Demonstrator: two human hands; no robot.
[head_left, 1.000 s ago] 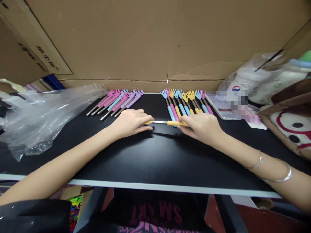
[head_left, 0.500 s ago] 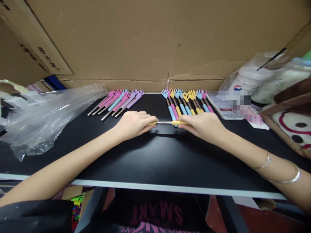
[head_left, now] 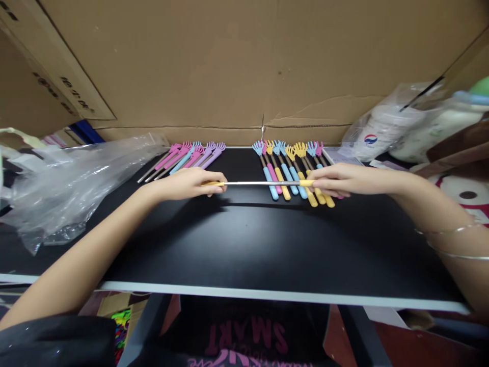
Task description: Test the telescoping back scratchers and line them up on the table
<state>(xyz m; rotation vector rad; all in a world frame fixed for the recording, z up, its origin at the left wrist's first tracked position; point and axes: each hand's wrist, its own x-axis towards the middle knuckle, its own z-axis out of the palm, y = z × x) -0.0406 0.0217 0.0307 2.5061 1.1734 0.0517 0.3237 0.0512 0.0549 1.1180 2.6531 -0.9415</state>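
A yellow telescopic back scratcher point(head_left: 260, 183) is stretched level above the black tabletop, its thin metal rod bare between my hands. My left hand point(head_left: 187, 183) is closed around its yellow left end, hiding that end's shape. The yellow grip at the right end sits in the closed fingers of my right hand point(head_left: 340, 179). Behind and below the rod, a row of back scratchers point(head_left: 281, 176) in blue, pink and yellow lies with clawed heads pointing away. Further left, several pink, blue and purple back scratchers point(head_left: 187, 155) lie side by side, metal rods showing.
A crumpled clear plastic bag point(head_left: 76, 178) covers the table's left side. Cardboard point(head_left: 229, 66) walls the back. On the right are a bagged cup point(head_left: 385, 130), a phone point(head_left: 344, 154) and a brown bag with a cartoon face point(head_left: 462, 196). The table's pale front edge point(head_left: 248, 293) runs below.
My hands have moved apart, left hand leftward and right hand rightward. The back scratcher's metal rod is drawn out much longer between them.
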